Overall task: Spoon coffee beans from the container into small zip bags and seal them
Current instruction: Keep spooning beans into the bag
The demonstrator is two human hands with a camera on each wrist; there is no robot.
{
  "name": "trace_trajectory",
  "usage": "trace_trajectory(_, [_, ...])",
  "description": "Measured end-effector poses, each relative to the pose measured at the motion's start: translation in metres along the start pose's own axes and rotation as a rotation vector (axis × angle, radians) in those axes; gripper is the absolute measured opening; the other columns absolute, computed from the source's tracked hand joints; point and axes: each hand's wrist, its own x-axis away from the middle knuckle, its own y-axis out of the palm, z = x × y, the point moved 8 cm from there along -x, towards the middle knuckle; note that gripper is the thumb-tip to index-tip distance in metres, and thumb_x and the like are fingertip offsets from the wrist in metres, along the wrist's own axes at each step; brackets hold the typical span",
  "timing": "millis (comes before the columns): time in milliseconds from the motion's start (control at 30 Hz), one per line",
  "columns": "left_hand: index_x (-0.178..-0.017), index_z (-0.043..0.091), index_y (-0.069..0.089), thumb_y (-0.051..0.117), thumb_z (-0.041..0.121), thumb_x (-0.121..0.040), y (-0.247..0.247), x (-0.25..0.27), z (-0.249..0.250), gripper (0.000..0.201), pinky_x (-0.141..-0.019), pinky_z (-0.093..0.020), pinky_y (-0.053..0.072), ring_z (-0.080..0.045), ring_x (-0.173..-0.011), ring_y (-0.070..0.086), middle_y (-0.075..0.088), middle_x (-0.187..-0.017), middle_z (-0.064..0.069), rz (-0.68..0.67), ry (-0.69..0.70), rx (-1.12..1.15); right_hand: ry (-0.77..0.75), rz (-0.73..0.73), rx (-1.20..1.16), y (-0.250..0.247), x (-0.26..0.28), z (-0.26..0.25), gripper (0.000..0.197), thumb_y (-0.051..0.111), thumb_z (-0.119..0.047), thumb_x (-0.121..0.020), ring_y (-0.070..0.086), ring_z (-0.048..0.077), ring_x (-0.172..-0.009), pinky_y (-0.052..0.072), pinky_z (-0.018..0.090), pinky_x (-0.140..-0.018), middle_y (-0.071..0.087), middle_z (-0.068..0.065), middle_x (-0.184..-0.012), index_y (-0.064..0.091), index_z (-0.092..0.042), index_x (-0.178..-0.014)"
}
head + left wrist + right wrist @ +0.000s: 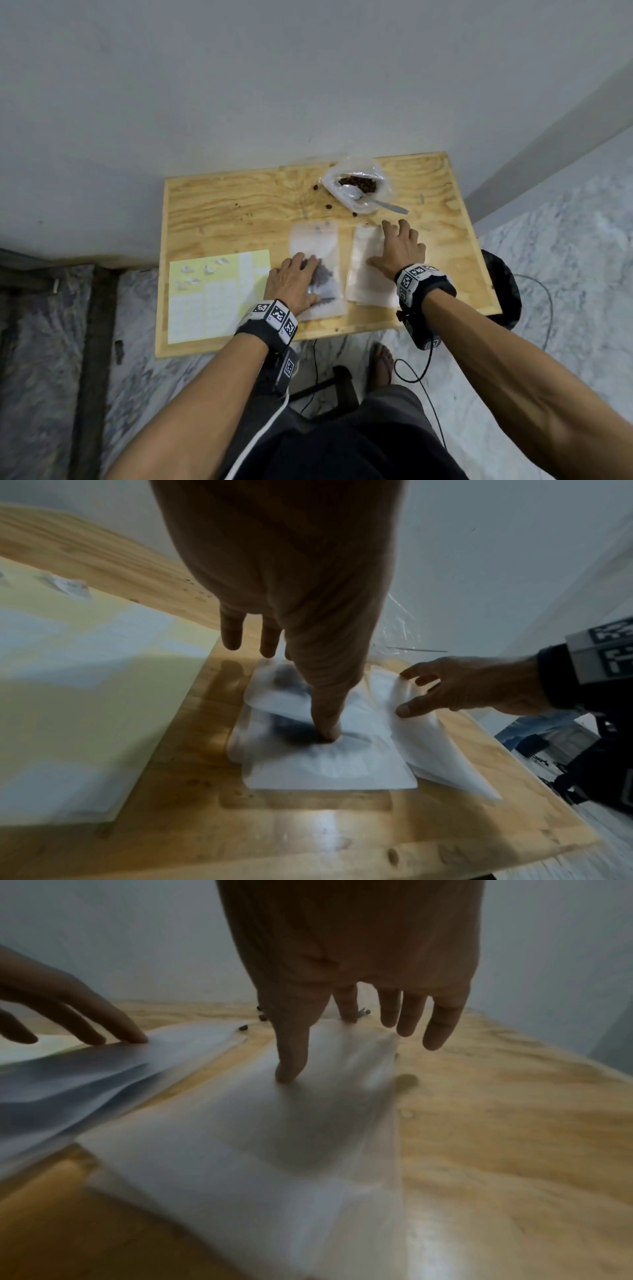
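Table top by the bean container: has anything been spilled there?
Yes. A few loose coffee beans lie on the wooden table beside the clear container, outside any bag. The spoon rests in the container.

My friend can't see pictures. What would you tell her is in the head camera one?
Two hands press flat on frosted zip bags on a small wooden table: the left hand on a bag holding coffee beans, the right hand on a stack of empty bags. Behind them sits a container of beans with a spoon.
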Motion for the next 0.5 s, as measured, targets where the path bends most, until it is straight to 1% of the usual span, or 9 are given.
trace_trajectory(100, [-0.148, 0.025, 0.027, 0.071, 0.055, -0.079, 0.000, 0.000, 0.001, 0.086, -0.101, -0.043, 0.037, -0.026, -0.130, 0.038, 0.032, -0.148, -0.004, 0.052, 0.006, -0.029, -0.035, -0.005, 0.056, -0.002, -0.008, -0.002, 0.080, 0.078, -0.047, -0.072, 0.035, 0.034, -0.130, 0.038, 0.049, -0.098, 0.034, 0.009, -0.142, 0.040, -0.020, -0.136])
trace_trajectory(200, [-0.147, 0.023, 0.027, 0.070, 0.051, -0.080, -0.001, 0.003, 0.003, 0.084, -0.101, -0.041, 0.036, -0.026, -0.130, 0.037, 0.033, -0.146, -0.006, 0.088, 0.019, -0.072, -0.065, 0.043, 0.102, -0.003, -0.009, -0.005, 0.077, 0.078, -0.048, -0.071, 0.039, 0.031, -0.127, 0.038, 0.047, -0.097, 0.039, 0.008, -0.138, 0.044, -0.019, -0.133])
trace_trajectory(267, [-0.148, 0.021, 0.027, 0.067, 0.052, -0.081, -0.002, 0.004, 0.004, 0.084, -0.101, -0.041, 0.036, -0.026, -0.132, 0.036, 0.033, -0.147, -0.007, 0.106, 0.032, -0.099, -0.093, 0.089, 0.139, -0.004, -0.008, -0.008, 0.074, 0.078, -0.048, -0.072, 0.042, 0.031, -0.124, 0.038, 0.045, -0.095, 0.041, 0.008, -0.135, 0.045, -0.018, -0.130])
trace_trajectory(367, [-0.149, 0.019, 0.025, 0.064, 0.063, -0.078, 0.000, 0.007, 0.006, 0.092, -0.101, -0.041, 0.035, -0.027, -0.132, 0.034, 0.029, -0.149, -0.007, 0.082, 0.051, -0.128, -0.109, 0.152, 0.169, -0.006, -0.004, -0.010, 0.066, 0.076, -0.041, -0.076, 0.044, 0.031, -0.121, 0.037, 0.043, -0.095, 0.044, 0.009, -0.132, 0.046, -0.014, -0.127])
trace_trajectory(500, [-0.151, 0.019, 0.020, 0.070, 0.060, -0.075, 0.003, 0.008, 0.008, 0.100, -0.101, -0.040, 0.036, -0.026, -0.133, 0.035, 0.028, -0.150, -0.007, 0.071, 0.045, -0.150, -0.136, 0.202, 0.210, -0.007, 0.002, -0.008, 0.053, 0.072, -0.028, -0.081, 0.047, 0.030, -0.117, 0.037, 0.041, -0.092, 0.048, 0.009, -0.129, 0.046, -0.012, -0.124])
